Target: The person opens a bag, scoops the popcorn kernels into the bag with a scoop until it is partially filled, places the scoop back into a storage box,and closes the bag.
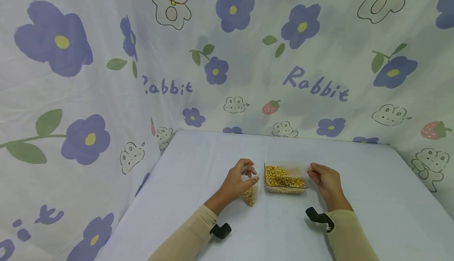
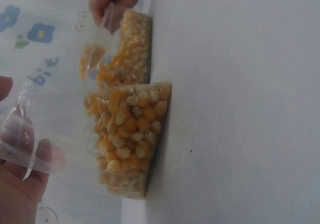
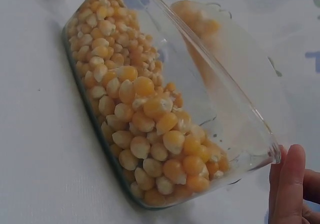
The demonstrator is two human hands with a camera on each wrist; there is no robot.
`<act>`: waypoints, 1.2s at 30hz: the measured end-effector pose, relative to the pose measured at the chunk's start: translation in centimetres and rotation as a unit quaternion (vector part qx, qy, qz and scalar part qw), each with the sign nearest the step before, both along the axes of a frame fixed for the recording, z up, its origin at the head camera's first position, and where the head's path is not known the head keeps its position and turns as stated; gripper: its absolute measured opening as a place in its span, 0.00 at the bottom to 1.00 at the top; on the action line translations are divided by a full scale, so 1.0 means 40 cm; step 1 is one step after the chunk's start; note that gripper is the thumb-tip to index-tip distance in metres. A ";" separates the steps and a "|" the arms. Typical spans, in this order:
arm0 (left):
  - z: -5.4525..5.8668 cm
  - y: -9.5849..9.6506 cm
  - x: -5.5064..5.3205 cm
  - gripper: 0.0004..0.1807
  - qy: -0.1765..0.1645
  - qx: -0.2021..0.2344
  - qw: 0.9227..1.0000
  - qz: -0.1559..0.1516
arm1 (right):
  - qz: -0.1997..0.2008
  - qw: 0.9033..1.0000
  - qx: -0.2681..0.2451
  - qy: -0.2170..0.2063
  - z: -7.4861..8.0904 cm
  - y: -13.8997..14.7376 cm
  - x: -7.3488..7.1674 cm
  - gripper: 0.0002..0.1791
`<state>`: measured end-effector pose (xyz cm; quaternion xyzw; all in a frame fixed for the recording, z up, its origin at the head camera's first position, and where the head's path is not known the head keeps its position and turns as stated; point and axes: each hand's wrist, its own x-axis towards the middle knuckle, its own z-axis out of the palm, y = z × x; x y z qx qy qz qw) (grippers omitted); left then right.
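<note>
My left hand [image 1: 234,183] holds the top of a clear plastic bag [image 2: 55,129] with curled fingers. Corn kernels [image 2: 132,129] fill the lower part of the bag, which rests on the table. To its right stands a clear rectangular container [image 1: 285,190] with more corn kernels [image 3: 142,129]. At the container's right end my right hand [image 1: 327,180] grips a translucent, scoop-like piece [image 1: 297,171] that reaches over the container. Some kernels [image 3: 200,22] show in or through this piece. Its grip end is mostly hidden by the fingers [image 3: 291,189].
A white cloth covers the table [image 1: 198,158]. Behind and to the left hangs a curtain [image 1: 255,71] printed with flowers and rabbits. Black wrist mounts [image 1: 220,230] sit at both sleeves.
</note>
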<state>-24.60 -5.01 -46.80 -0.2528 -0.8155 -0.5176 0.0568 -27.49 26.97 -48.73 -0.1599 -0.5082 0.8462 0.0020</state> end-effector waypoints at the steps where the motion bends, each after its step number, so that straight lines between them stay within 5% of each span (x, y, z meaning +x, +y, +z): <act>1: 0.001 0.000 0.000 0.21 0.001 0.000 1.000 0.000 | 0.000 1.000 -0.008 0.002 0.001 0.001 0.000 0.10; 12: 0.003 0.004 -0.001 0.21 -0.005 -0.002 1.000 0.002 | 0.006 1.000 -0.018 0.024 0.009 0.001 0.001 0.08; 36: -0.008 0.018 0.008 0.25 -0.028 0.000 0.999 -0.017 | -0.019 0.996 -0.012 0.082 0.102 -0.049 0.028 0.02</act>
